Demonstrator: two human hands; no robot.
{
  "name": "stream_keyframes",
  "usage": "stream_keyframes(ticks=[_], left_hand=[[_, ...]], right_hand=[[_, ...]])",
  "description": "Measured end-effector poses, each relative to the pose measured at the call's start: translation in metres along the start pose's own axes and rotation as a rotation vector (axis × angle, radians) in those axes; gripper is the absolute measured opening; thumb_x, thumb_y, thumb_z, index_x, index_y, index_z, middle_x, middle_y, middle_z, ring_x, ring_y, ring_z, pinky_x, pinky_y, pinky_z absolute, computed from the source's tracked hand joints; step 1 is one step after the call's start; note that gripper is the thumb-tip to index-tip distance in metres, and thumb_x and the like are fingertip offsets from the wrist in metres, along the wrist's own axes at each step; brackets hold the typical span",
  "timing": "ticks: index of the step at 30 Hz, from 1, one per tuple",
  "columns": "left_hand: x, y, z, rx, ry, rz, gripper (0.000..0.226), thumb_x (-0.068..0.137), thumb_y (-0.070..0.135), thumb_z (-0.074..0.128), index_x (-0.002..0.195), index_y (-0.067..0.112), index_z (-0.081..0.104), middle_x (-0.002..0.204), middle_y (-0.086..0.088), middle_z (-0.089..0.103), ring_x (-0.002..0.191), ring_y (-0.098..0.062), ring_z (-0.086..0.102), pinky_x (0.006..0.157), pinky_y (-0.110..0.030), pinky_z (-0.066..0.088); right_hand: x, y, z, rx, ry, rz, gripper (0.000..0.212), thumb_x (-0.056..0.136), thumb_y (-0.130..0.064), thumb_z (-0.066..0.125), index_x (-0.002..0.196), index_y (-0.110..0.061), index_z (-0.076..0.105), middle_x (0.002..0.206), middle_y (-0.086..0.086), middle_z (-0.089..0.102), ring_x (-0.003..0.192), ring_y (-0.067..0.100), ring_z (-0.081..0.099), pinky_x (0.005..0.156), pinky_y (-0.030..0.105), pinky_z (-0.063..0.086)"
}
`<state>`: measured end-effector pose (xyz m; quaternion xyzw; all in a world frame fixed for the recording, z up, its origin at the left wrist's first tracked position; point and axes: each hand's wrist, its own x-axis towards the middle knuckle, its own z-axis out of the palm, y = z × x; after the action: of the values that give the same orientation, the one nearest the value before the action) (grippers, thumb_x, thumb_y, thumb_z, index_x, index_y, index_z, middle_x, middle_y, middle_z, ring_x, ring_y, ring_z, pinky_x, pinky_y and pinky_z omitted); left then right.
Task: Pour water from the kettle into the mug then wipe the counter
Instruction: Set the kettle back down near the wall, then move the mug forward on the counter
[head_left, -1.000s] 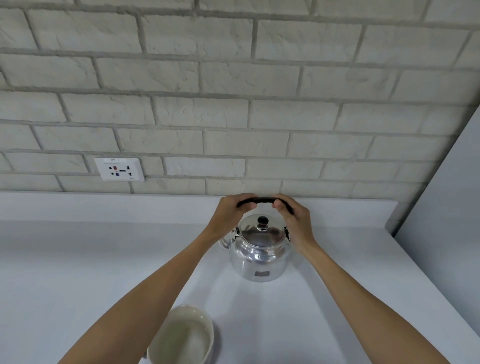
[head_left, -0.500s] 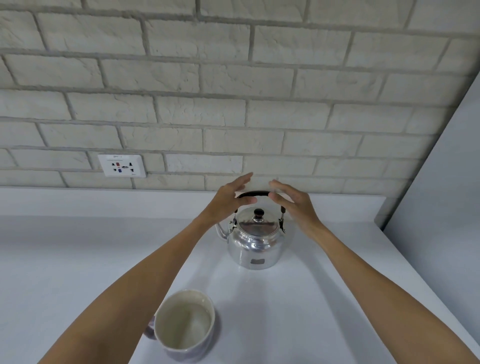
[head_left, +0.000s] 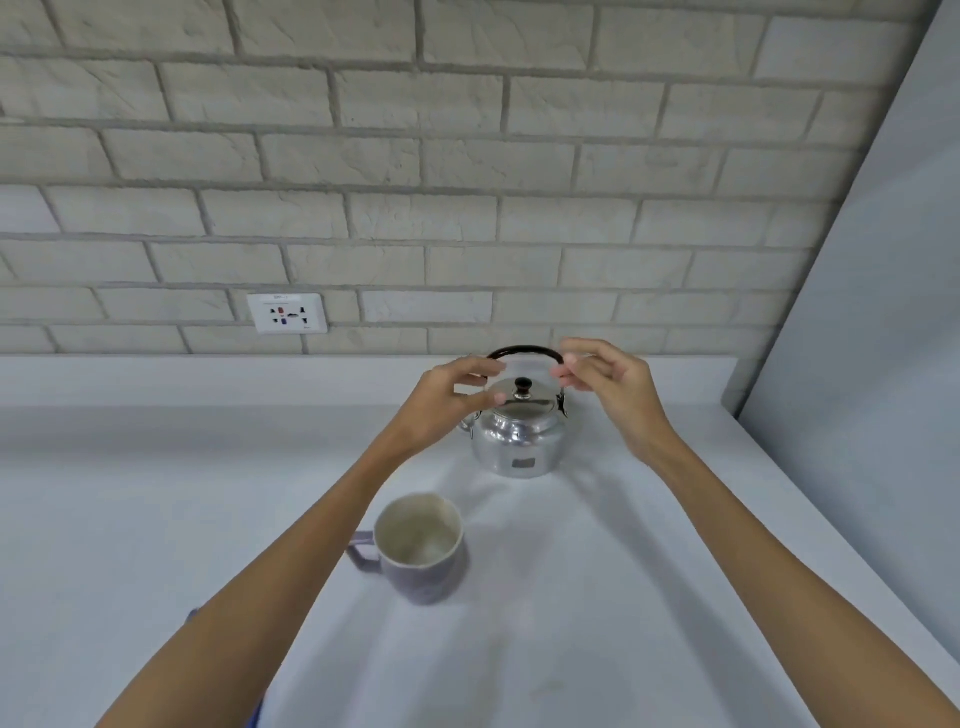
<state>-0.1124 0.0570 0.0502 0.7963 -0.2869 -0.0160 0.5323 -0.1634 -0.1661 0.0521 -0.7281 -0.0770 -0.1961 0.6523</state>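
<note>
- Both bare forearms reach up from the bottom edge over the white counter (head_left: 156, 519), converging toward the back wall.
- A sliver of blue material (head_left: 255, 713) shows under the left forearm at the bottom edge; what it is cannot be told.
- The lilac mug (head_left: 418, 550) stands upright nearer than both sets of fingertips, just beside the left forearm, its handle pointing toward that arm and its pale inside showing.
- The left hand (head_left: 441, 405) is loosely cupped, fingers spread and curled, thumb below; its fingertips (head_left: 491, 368) sit at the left end of the kettle's handle, gripping nothing.
- The right hand (head_left: 613, 382) mirrors it, fingers apart and slightly bent, fingertips (head_left: 563, 370) just beside the right end of the handle, closed on nothing.
- The shiny steel kettle (head_left: 519, 434) stands upright between the two hands, lid on with a dark knob, black bail handle (head_left: 524, 351) raised. A small plate on its belly is too blurred to read.
- Beyond the fingers, a white wall socket (head_left: 287, 313) sits in the pale brick wall (head_left: 467, 156); its printing is illegible.
</note>
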Motion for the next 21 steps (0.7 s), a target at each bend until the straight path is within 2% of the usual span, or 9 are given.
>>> stream_keyframes(ticks=[2, 5, 8, 11, 15, 18, 21], left_hand=[[-0.025, 0.004, -0.002, 0.005, 0.006, 0.005, 0.026, 0.084, 0.022, 0.07, 0.11, 0.017, 0.068, 0.114, 0.002, 0.069, 0.103, -0.012, 0.063, 0.083, -0.018, 0.052], [-0.064, 0.009, -0.006, 0.004, 0.021, 0.012, 0.013, 0.085, 0.022, 0.069, 0.097, 0.025, 0.07, 0.105, 0.008, 0.071, 0.091, -0.004, 0.065, 0.08, -0.016, 0.051], [-0.101, 0.009, -0.012, 0.021, 0.054, -0.018, 0.01, 0.085, 0.023, 0.069, 0.092, 0.031, 0.07, 0.101, 0.015, 0.071, 0.085, 0.003, 0.064, 0.074, -0.011, 0.049], [-0.137, 0.001, -0.019, 0.009, 0.104, -0.072, 0.008, 0.085, 0.024, 0.068, 0.091, 0.025, 0.073, 0.097, 0.012, 0.072, 0.084, -0.001, 0.064, 0.07, -0.012, 0.05], [-0.179, -0.015, -0.025, -0.028, 0.143, -0.113, 0.008, 0.086, 0.016, 0.066, 0.088, 0.019, 0.073, 0.092, 0.004, 0.072, 0.073, -0.003, 0.061, 0.059, -0.01, 0.046], [-0.203, -0.029, -0.032, 0.002, 0.164, -0.148, 0.009, 0.085, 0.018, 0.068, 0.084, 0.025, 0.073, 0.085, 0.011, 0.072, 0.072, -0.003, 0.061, 0.062, -0.01, 0.046], [-0.226, -0.044, -0.041, 0.028, 0.183, -0.202, 0.013, 0.085, 0.019, 0.067, 0.081, 0.031, 0.07, 0.083, 0.018, 0.071, 0.073, -0.001, 0.061, 0.064, -0.009, 0.046]], right_hand=[[-0.024, -0.008, 0.009, 0.014, -0.006, 0.01, 0.014, 0.092, -0.013, 0.061, 0.1, -0.02, 0.071, 0.076, -0.001, 0.076, 0.071, 0.01, 0.068, 0.071, 0.015, 0.051], [-0.059, -0.015, 0.024, -0.029, -0.009, 0.034, 0.014, 0.092, -0.015, 0.06, 0.094, -0.019, 0.074, 0.065, -0.003, 0.07, 0.062, 0.007, 0.061, 0.062, 0.013, 0.046], [-0.09, -0.017, 0.04, -0.036, -0.021, 0.095, 0.015, 0.092, -0.017, 0.06, 0.092, -0.011, 0.073, 0.061, 0.0, 0.061, 0.055, 0.006, 0.051, 0.056, 0.012, 0.041], [-0.117, -0.014, 0.06, -0.056, -0.028, 0.168, 0.015, 0.092, -0.019, 0.061, 0.087, -0.011, 0.072, 0.06, -0.003, 0.052, 0.056, 0.007, 0.044, 0.056, 0.014, 0.039], [-0.147, -0.005, 0.095, -0.09, -0.078, 0.224, 0.018, 0.091, -0.026, 0.062, 0.079, -0.013, 0.068, 0.055, -0.009, 0.046, 0.054, 0.009, 0.038, 0.054, 0.019, 0.035], [-0.166, 0.004, 0.121, -0.093, -0.126, 0.24, 0.028, 0.09, -0.03, 0.062, 0.075, -0.007, 0.061, 0.054, -0.007, 0.045, 0.051, 0.01, 0.037, 0.051, 0.018, 0.033], [-0.181, 0.013, 0.149, -0.105, -0.171, 0.285, 0.029, 0.09, -0.028, 0.062, 0.071, -0.007, 0.058, 0.054, -0.006, 0.051, 0.048, 0.009, 0.04, 0.049, 0.017, 0.035]])
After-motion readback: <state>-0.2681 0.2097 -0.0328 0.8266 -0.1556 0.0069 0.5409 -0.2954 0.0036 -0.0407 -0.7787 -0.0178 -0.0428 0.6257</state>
